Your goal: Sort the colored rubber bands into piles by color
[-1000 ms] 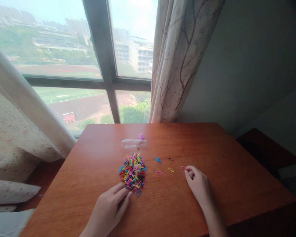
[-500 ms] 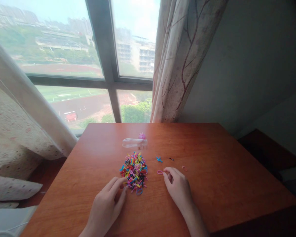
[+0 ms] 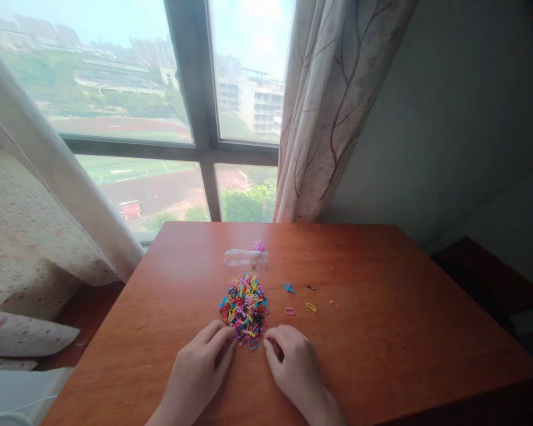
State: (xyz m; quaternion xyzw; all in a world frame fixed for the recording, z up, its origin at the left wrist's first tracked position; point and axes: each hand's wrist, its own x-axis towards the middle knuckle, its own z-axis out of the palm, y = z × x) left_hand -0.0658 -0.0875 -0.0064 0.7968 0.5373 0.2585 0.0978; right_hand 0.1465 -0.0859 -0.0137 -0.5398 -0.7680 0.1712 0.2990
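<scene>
On the wooden table (image 3: 404,331), a clear container (image 3: 242,258) lies at 12 o'clock from the multicoloured pile of bands (image 3: 243,305), a purple item (image 3: 258,246) just behind it. At 2 to 3 o'clock sit 5 loose pieces — blue, black, pink, yellow, orange-pink. The left hand (image 3: 199,362) meets the pile's edge at 7 o'clock, the right hand (image 3: 295,361) is close at 5 — fingers drawn together, though whether either pinches a band I cannot tell.

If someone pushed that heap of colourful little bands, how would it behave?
The heap would probably spread rather than slide as one, being many small, separate pieces. Single pieces are likely light and bendy: the yellow band to its right looks thin. Lying flat, that band seems unlikely to roll.
</scene>
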